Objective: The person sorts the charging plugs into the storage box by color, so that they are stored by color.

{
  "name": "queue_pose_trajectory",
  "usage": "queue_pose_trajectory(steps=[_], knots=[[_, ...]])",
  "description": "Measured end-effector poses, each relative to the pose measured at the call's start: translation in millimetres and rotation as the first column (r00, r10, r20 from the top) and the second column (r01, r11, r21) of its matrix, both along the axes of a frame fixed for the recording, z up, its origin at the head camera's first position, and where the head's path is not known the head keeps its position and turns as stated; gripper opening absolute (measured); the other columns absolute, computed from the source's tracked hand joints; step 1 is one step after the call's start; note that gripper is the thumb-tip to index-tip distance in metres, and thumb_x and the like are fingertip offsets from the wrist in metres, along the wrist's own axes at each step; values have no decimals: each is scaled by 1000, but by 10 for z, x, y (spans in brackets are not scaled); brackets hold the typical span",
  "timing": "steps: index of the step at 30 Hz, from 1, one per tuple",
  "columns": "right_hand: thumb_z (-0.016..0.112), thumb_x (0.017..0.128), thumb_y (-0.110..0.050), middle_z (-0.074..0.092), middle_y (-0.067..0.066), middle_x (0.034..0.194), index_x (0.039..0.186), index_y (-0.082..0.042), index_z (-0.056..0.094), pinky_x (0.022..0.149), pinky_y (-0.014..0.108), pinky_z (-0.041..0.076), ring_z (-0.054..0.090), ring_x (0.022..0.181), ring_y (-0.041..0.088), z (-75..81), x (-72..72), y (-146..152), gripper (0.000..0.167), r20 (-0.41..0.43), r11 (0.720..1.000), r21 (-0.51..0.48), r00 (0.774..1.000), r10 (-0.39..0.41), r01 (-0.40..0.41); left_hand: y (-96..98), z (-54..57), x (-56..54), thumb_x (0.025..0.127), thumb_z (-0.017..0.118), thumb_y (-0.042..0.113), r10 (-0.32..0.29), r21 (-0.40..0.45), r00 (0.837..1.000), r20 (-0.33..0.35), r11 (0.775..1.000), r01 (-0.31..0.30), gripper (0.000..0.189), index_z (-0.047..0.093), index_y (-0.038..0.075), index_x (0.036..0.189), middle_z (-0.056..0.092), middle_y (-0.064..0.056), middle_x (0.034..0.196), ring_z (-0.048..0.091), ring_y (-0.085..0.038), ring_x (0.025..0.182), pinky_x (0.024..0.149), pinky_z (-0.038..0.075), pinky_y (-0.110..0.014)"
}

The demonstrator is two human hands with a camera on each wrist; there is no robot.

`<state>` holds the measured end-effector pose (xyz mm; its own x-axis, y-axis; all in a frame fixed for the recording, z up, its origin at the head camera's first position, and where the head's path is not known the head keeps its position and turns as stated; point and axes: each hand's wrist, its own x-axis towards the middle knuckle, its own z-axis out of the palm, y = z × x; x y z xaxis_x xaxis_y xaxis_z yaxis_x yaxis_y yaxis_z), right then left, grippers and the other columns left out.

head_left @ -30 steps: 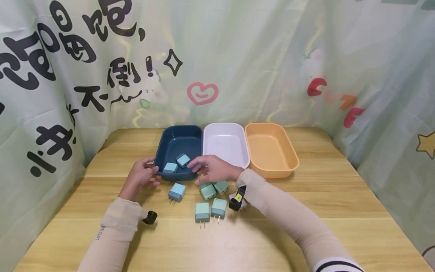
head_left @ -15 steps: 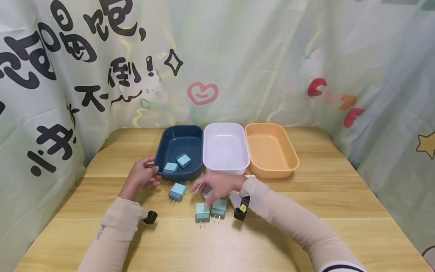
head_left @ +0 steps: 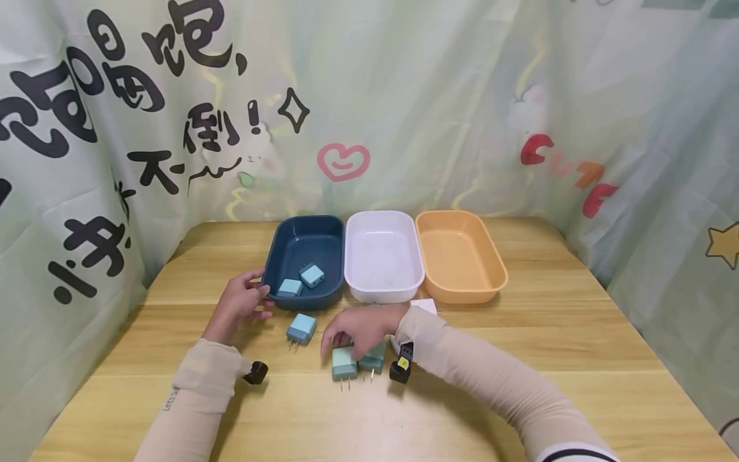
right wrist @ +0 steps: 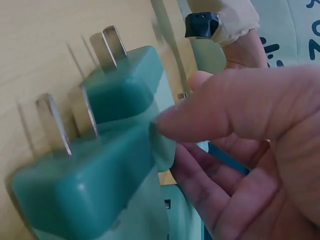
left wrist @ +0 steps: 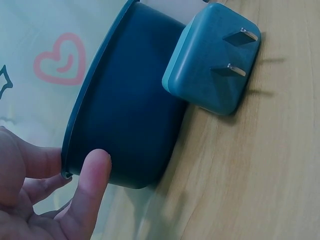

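My left hand (head_left: pixel 245 295) grips the near left corner of a navy tray (head_left: pixel 312 247); in the left wrist view the thumb lies on its outer wall (left wrist: pixel 130 100). Two light-blue plug chargers (head_left: pixel 312 276) lie inside. A third blue charger (head_left: pixel 302 327) sits on the table before the tray, prongs toward me. Over a pair of green chargers (head_left: pixel 344 367) is my right hand (head_left: pixel 365 326). Its thumb and fingers curl round the left one (right wrist: pixel 122 87), while the other (right wrist: pixel 85 185) stands beside it. More green chargers behind are mostly hidden under the hand.
A white tray (head_left: pixel 385 256) and an orange tray (head_left: pixel 462 256) stand right of the navy one, edge to edge. A pale block (head_left: pixel 424 306) shows behind the right sleeve. A printed curtain (head_left: pixel 439 109) hangs behind the wooden table (head_left: pixel 554 359).
My right hand has come down from the navy tray's near edge toward me, onto the front green chargers. The left hand keeps its hold on the tray.
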<state>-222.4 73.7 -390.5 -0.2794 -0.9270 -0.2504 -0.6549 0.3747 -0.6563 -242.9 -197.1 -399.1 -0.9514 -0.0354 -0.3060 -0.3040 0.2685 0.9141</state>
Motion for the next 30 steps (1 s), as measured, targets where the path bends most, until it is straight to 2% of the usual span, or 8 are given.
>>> queue_pose_trajectory(steps=[7, 12, 15, 22, 30], knots=[[70, 67, 16, 65, -9, 110, 116, -13, 69, 86, 14, 46, 57, 97, 0, -17, 45, -44, 58, -12, 998, 54, 1000, 24, -23, 4, 7, 6, 102, 44, 5, 9, -12, 1000, 13, 1000, -9, 55, 27, 14, 154, 42, -24, 138, 59, -32, 97, 72, 59, -37], [76, 68, 9, 63, -13, 104, 117, -16, 69, 79, 12, 45, 55, 88, 2, -13, 75, -76, 55, -106, 995, 88, 993, 59, -50, 3, 5, 8, 102, 44, 4, 7, -3, 1000, 8, 1000, -7, 56, 26, 13, 154, 41, -24, 138, 59, -32, 96, 72, 59, -38], [80, 70, 4, 62, -14, 99, 115, -17, 70, 77, 11, 44, 54, 86, 3, -18, 97, -95, 51, -131, 994, 91, 989, 68, -56, 4, 11, 17, 102, 44, 4, 6, -3, 1000, 8, 1000, -6, 56, 26, 13, 154, 41, -25, 138, 59, -33, 97, 72, 59, -37], [85, 71, -5, 61, -14, 92, 108, -16, 70, 72, 13, 47, 57, 82, 4, -17, 136, -115, 41, -97, 998, 59, 995, 13, -8, 4, 13, 24, 102, 43, 5, 7, -13, 1000, 9, 1000, -7, 55, 26, 12, 154, 42, -25, 138, 58, -35, 100, 72, 59, -36], [86, 71, -9, 61, -15, 92, 107, -16, 70, 73, 12, 47, 57, 82, 3, -33, 123, -99, 40, -108, 1000, 29, 994, 5, -2, 11, 10, 17, 102, 44, 4, 0, -8, 1000, -5, 1000, 0, 56, 27, 11, 154, 42, -25, 137, 59, -32, 95, 70, 59, -37]])
